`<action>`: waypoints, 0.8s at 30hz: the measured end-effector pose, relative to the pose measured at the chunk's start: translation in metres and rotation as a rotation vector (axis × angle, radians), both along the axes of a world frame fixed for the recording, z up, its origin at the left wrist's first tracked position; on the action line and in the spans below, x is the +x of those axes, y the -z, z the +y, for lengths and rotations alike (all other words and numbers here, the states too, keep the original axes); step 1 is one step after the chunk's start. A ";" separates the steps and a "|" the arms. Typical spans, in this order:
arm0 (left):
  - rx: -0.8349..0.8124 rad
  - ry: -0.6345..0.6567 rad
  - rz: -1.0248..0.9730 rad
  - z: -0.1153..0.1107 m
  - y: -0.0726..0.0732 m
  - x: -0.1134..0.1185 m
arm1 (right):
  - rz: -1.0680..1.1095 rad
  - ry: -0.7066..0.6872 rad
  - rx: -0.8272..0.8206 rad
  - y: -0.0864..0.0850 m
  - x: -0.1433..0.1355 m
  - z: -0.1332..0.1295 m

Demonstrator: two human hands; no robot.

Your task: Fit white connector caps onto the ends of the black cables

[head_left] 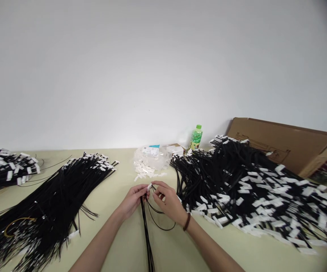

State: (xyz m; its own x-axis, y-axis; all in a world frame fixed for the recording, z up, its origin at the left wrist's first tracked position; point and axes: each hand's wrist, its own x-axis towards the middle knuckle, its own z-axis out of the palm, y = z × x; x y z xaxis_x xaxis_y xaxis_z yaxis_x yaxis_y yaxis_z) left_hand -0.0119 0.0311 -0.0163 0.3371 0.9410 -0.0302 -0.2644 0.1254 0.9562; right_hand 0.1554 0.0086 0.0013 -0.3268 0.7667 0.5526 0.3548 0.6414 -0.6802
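Close to the table's middle, my left hand [133, 201] pinches a small white connector [149, 186] near the top of several black cables [146, 240]. Those cables hang from the fingers down toward the front edge. My right hand [167, 200] is closed at the same connector, its fingertips on a thin black wire that enters it. One wire loops out below the right hand. The fingers partly cover the wire ends. Just beyond both hands lies a scatter of loose white connectors [144, 170], spilling from a clear plastic bag [163, 160] with a label.
A large heap of black cables [225, 170] with white ends fills the right side, against a cardboard box [282, 139]. Another cable bundle [58, 192] lies at left, with a further one [1, 170] beyond it. A green-capped bottle [196, 137] stands by the wall.
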 end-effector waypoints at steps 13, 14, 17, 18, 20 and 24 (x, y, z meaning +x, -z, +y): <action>0.004 0.000 0.004 -0.001 -0.001 0.001 | -0.029 0.011 0.001 0.002 0.001 0.001; 0.004 -0.002 0.003 -0.001 -0.001 0.001 | -0.031 0.012 0.002 0.002 0.001 0.001; 0.005 -0.005 0.002 0.000 -0.001 0.001 | -0.032 0.009 -0.003 0.003 0.001 0.001; 0.004 -0.004 0.003 0.000 0.000 0.001 | -0.031 0.009 -0.006 0.003 0.001 0.001; 0.003 0.002 0.002 0.000 0.000 0.000 | -0.030 0.011 -0.012 0.003 0.001 0.001; 0.006 0.006 0.000 0.000 0.000 0.000 | -0.035 0.016 -0.010 0.003 0.001 0.001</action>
State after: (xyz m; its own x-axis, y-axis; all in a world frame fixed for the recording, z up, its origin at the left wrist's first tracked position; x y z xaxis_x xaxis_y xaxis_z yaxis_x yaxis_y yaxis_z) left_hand -0.0117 0.0311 -0.0162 0.3426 0.9392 -0.0243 -0.2638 0.1210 0.9569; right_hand 0.1563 0.0100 -0.0018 -0.3339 0.7771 0.5336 0.3886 0.6292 -0.6731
